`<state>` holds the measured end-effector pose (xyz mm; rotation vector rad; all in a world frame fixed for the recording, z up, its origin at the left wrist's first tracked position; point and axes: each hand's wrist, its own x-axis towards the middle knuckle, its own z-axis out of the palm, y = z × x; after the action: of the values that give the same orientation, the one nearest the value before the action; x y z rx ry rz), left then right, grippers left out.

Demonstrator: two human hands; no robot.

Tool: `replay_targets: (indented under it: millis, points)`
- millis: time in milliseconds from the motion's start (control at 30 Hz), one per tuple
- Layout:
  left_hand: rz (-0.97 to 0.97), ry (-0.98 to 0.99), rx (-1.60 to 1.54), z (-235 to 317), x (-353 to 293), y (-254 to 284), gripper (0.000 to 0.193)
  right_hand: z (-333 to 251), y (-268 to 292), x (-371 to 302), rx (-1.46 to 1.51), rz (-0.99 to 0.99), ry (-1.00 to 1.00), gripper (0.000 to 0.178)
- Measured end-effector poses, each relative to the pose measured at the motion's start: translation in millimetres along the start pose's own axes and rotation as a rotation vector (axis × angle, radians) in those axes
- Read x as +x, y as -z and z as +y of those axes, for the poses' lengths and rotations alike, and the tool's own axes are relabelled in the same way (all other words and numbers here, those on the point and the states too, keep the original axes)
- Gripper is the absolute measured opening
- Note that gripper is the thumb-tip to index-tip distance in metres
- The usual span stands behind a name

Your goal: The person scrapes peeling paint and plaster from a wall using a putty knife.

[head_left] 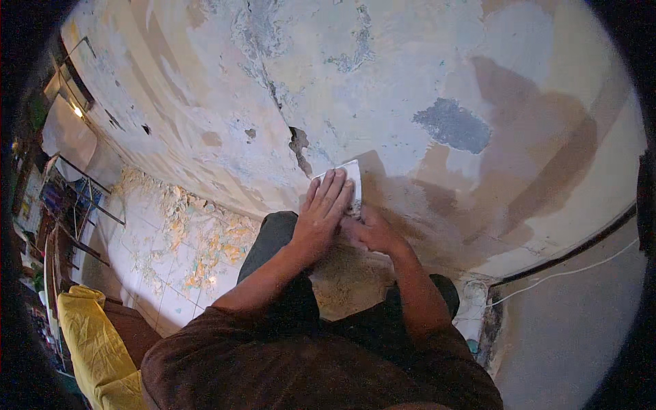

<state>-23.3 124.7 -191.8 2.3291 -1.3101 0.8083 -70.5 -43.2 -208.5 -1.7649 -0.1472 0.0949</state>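
L hand (326, 205): laid flat on face of flat white tool (357, 179), fingers straight, not wrapped round it.
R hand (374, 234): curled narrow on tool's lower end, at L hand's 4 o'clock; handle mostly hidden, so exact grip hard to see.
Tool: against wall (410, 82), approx. mid-view, above the knees; scraper or similar, can't tell for sure.
Hole (299, 147): tool's 10 o'clock, v. near, w/ crack running up toward 11. Tool edge could catch its lip & break off more plaster if pushed that way.
Grey patch (454, 126): tool's 2 o'clock; rough-edged, so surrounding paint could lift if scraped hard.
L fingertips: near tool's top edge; could scrape on wall if tool slips or tips.
Flakes (205, 253): 8 o'clock, all over tiled floor (147, 277); poss. slip risk if stepped on.
Cable (560, 275): 4 o'clock, white; could snag if a foot hooks it.
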Motion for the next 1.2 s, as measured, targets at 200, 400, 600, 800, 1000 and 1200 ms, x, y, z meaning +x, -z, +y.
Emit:
replay_targets:
  millis: [200,400,600,800,1000,1200]
  points:
    - [0.199,-0.01,-0.123,-6,-7,-18,0.052,2,0,-4,-0.051,-0.135,-0.113,0.04]
    - [0.378,-0.061,-0.068,-14,-3,-19,0.04,-33,8,-11,-0.355,-0.164,-0.096,0.043]
    - [0.365,-0.093,-0.06,-30,6,-8,0.039,-33,0,-5,-0.295,-0.125,-0.195,0.044]
    - [0.364,-0.132,-0.173,-55,23,8,0.037,-20,-48,-9,-0.149,0.348,0.101,0.029]
    - [0.655,-0.158,-0.228,-43,86,34,0.04,-113,-39,-13,-0.543,0.666,0.296,0.028]
    - [0.653,-0.053,-0.183,-48,140,52,0.051,-171,-12,18,-0.685,0.676,0.26,0.027]
